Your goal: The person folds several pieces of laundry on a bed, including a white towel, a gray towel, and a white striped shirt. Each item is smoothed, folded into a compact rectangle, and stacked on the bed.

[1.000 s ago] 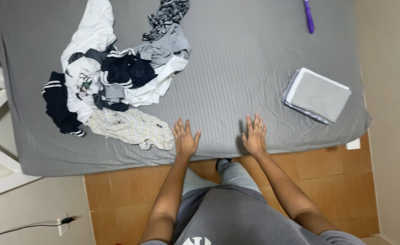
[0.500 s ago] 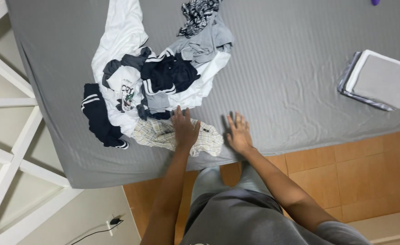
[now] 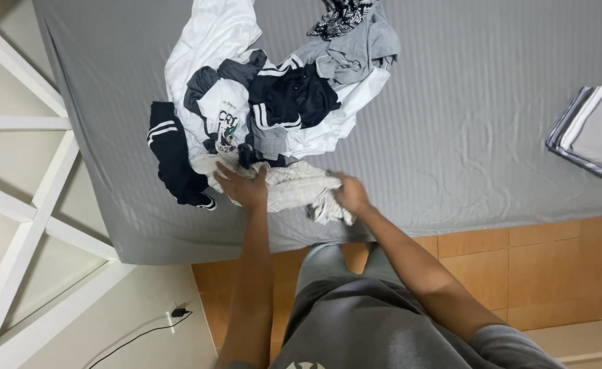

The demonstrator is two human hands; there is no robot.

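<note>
Left hand [image 3: 243, 188] is spread flat, fingers apart, on the cream patterned garment [image 3: 290, 188] at the near edge of the bed [image 3: 465, 137], centre of the frame. Right hand [image 3: 351, 195] is bunched shut on that garment's right end. Best bet, I'd say: pin with the left and pull evenly with the right, so it slides free without dragging the clothes pile [image 3: 273, 102] above it. Folded grey stack [image 3: 598, 133] sits well apart at the right edge. Half a second ago both hands lay open beside the garment; now they've moved onto it, right one grabbing.
</note>
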